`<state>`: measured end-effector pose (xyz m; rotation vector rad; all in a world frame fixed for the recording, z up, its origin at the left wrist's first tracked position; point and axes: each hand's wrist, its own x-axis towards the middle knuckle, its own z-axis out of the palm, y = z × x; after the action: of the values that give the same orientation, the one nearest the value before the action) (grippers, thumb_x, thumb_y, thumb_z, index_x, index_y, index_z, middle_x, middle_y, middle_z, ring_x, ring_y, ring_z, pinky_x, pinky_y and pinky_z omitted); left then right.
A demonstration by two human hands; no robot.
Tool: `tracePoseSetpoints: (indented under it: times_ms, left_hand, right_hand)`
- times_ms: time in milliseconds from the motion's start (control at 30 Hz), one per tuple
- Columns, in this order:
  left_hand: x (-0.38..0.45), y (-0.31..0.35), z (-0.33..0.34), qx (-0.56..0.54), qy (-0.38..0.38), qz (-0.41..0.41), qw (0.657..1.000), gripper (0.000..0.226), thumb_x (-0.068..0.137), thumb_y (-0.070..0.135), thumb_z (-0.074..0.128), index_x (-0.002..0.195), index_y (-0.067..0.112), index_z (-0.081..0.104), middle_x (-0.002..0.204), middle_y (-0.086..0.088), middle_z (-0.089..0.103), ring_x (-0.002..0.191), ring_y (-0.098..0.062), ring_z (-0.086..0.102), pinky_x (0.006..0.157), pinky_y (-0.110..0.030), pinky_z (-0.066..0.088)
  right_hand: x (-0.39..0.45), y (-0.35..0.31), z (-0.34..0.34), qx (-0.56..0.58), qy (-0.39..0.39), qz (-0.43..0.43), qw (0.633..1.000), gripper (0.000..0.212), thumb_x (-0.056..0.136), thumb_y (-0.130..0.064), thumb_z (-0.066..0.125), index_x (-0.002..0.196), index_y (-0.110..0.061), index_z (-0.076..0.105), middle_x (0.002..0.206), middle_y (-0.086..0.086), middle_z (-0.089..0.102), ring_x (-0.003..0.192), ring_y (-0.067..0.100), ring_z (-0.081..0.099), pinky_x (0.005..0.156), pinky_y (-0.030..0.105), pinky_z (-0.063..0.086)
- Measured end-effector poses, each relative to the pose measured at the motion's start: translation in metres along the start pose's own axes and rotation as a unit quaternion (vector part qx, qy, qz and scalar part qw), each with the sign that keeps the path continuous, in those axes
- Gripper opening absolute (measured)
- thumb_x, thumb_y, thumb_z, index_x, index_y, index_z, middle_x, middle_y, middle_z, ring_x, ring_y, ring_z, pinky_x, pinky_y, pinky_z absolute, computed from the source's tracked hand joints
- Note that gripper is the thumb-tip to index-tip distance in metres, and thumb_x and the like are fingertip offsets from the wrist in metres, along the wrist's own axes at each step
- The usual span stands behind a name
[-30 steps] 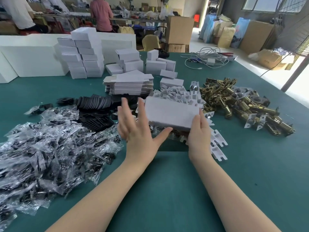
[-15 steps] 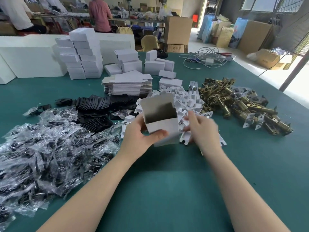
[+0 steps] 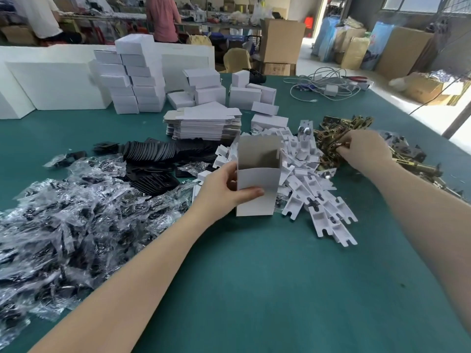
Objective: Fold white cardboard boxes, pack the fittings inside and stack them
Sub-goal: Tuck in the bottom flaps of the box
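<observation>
Holding the open box (image 3: 256, 193) upright in my left hand (image 3: 221, 190), I reached my right hand (image 3: 365, 148) rightward, fingers closing on a brass fitting (image 3: 331, 145).

— Light: bright daylight, entering upper right of frame; floor there overexposed.
— Shadows: soft, faint. Glare: highlights on plastic bags (image 3: 63, 212), left. Distortion: wide-angle bending at edges; background slightly soft.

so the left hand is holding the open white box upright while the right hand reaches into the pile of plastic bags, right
Not quite. The left hand does hold the open white box upright, but the head view shows the right hand reaching into the pile of brass fittings, not the plastic bags.
</observation>
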<state>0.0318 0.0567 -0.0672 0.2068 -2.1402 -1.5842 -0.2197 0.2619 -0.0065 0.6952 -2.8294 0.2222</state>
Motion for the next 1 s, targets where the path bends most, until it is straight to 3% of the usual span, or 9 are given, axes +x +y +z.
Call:
tracePoseSetpoints:
  times_ms: [267, 367, 500, 567, 667, 800, 867, 1000]
  left_hand:
    - [0.009, -0.004, 0.002, 0.003, 0.021, 0.004, 1.0, 0.043, 0.057, 0.052, 0.083, 0.093, 0.06, 0.06, 0.102, 0.007, 0.072, 0.085, -0.007, 0.07, 0.075, -0.026, 0.059]
    - [0.013, -0.003, 0.001, 0.024, 0.018, 0.006, 1.0, 0.041, 0.064, 0.045, 0.084, 0.095, 0.053, 0.06, 0.102, 0.007, 0.071, 0.084, -0.004, 0.069, 0.075, -0.027, 0.059]
    - [0.01, -0.005, 0.006, 0.023, 0.045, 0.025, 0.998, 0.045, 0.073, 0.033, 0.084, 0.103, 0.053, 0.056, 0.098, 0.011, 0.071, 0.082, -0.003, 0.068, 0.073, -0.023, 0.057]
    - [0.003, -0.008, 0.012, 0.003, 0.07, 0.034, 0.997, 0.055, 0.076, 0.026, 0.084, 0.11, 0.055, 0.052, 0.096, 0.017, 0.071, 0.083, -0.002, 0.069, 0.074, -0.02, 0.055]
    - [-0.001, -0.013, 0.014, -0.014, 0.078, 0.023, 0.997, 0.058, 0.077, 0.027, 0.083, 0.116, 0.051, 0.047, 0.1, 0.015, 0.071, 0.09, -0.004, 0.07, 0.08, -0.024, 0.055]
    - [-0.004, -0.013, 0.012, 0.004, 0.07, 0.035, 0.997, 0.049, 0.078, 0.026, 0.083, 0.111, 0.046, 0.052, 0.1, 0.011, 0.071, 0.088, -0.003, 0.07, 0.077, -0.023, 0.057]
    - [-0.004, -0.012, 0.011, 0.018, 0.067, 0.041, 0.997, 0.049, 0.077, 0.027, 0.083, 0.108, 0.048, 0.052, 0.098, 0.014, 0.07, 0.088, -0.001, 0.068, 0.077, -0.02, 0.056]
    - [-0.003, -0.014, 0.009, 0.015, 0.065, 0.022, 0.998, 0.047, 0.075, 0.031, 0.083, 0.101, 0.055, 0.053, 0.099, 0.021, 0.069, 0.088, 0.0, 0.067, 0.078, -0.021, 0.056]
  right_hand:
    - [-0.012, 0.005, -0.004, 0.036, 0.066, 0.069, 0.995, 0.022, 0.09, -0.008, 0.06, 0.109, -0.005, 0.07, 0.105, 0.019, 0.069, 0.093, 0.039, 0.063, 0.073, 0.04, 0.051]
    - [-0.022, 0.003, -0.028, 0.083, 0.123, 0.081, 0.986, 0.028, 0.09, -0.006, 0.054, 0.111, -0.007, 0.073, 0.108, 0.018, 0.07, 0.096, 0.04, 0.063, 0.08, 0.042, 0.053]
    - [-0.032, -0.022, -0.077, 0.155, 0.194, -0.036, 0.968, 0.031, 0.092, -0.011, 0.056, 0.12, -0.008, 0.068, 0.11, 0.013, 0.071, 0.096, 0.03, 0.067, 0.087, 0.043, 0.056]
    - [-0.042, -0.04, -0.101, 0.22, 0.214, -0.104, 0.946, 0.03, 0.093, -0.015, 0.062, 0.121, -0.009, 0.067, 0.107, 0.008, 0.071, 0.09, 0.021, 0.067, 0.087, 0.033, 0.057]
    - [-0.06, -0.068, -0.125, 0.394, 0.148, -0.174, 0.89, 0.027, 0.091, -0.012, 0.068, 0.118, -0.01, 0.064, 0.102, 0.0, 0.07, 0.085, 0.004, 0.068, 0.082, 0.018, 0.055]
    - [-0.079, -0.102, -0.128, 0.525, -0.024, -0.25, 0.813, 0.019, 0.089, -0.001, 0.065, 0.099, -0.016, 0.062, 0.096, -0.002, 0.068, 0.087, 0.006, 0.069, 0.084, 0.02, 0.054]
    - [-0.082, -0.114, -0.12, 0.489, -0.066, -0.271, 0.827, 0.017, 0.089, -0.004, 0.066, 0.098, -0.018, 0.063, 0.096, -0.001, 0.069, 0.089, 0.01, 0.069, 0.086, 0.022, 0.055]
    - [-0.08, -0.125, -0.106, 0.39, -0.04, -0.28, 0.876, 0.016, 0.089, -0.011, 0.069, 0.104, -0.017, 0.067, 0.098, -0.005, 0.07, 0.094, 0.018, 0.067, 0.087, 0.028, 0.056]
